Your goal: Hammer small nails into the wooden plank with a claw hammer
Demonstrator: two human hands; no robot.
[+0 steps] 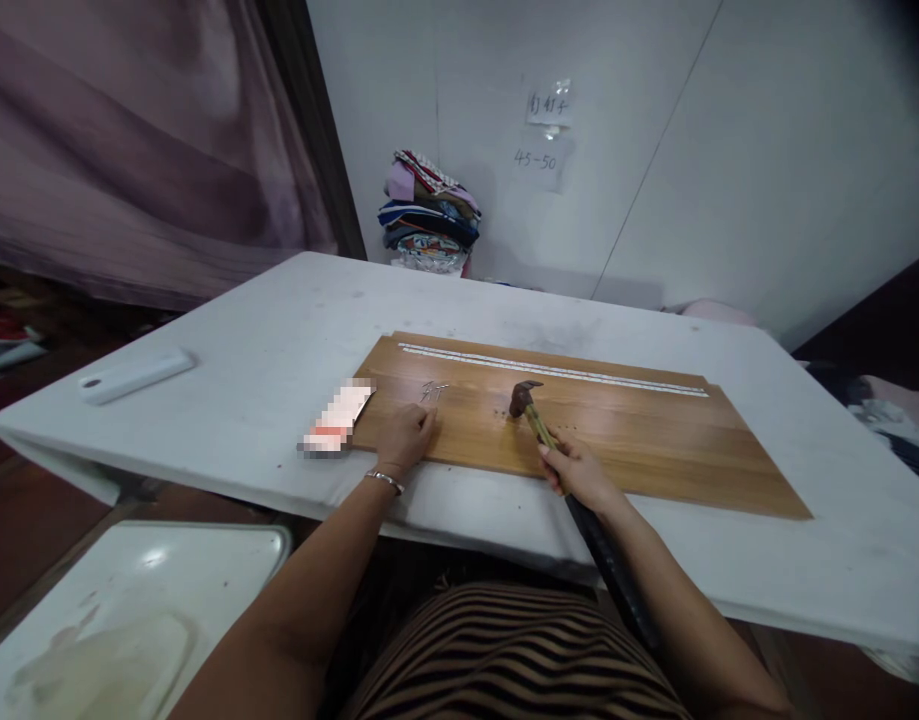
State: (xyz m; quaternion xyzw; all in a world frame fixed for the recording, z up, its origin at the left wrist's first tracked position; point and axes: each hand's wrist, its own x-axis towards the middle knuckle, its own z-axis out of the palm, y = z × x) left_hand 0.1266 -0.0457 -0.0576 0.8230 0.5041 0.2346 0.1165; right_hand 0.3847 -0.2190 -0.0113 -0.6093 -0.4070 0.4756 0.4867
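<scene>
A long wooden board [639,440] lies on a white table [279,330]. My right hand [575,470] is closed around the handle of a hammer [530,408], whose head rests on the board near a few small dark nail marks. My left hand [404,435] rests on the board's near left part, fingers curled, just below a small pile of loose nails [431,391]. A silver bangle sits on my left wrist. A pale strip [553,369] runs along the board's far edge.
A blurred pink-white packet [337,418] lies by the board's left end. A white case [136,375] lies at the table's left. A stack of folded cloth [429,215] stands against the wall. A white stool top [136,600] is at lower left.
</scene>
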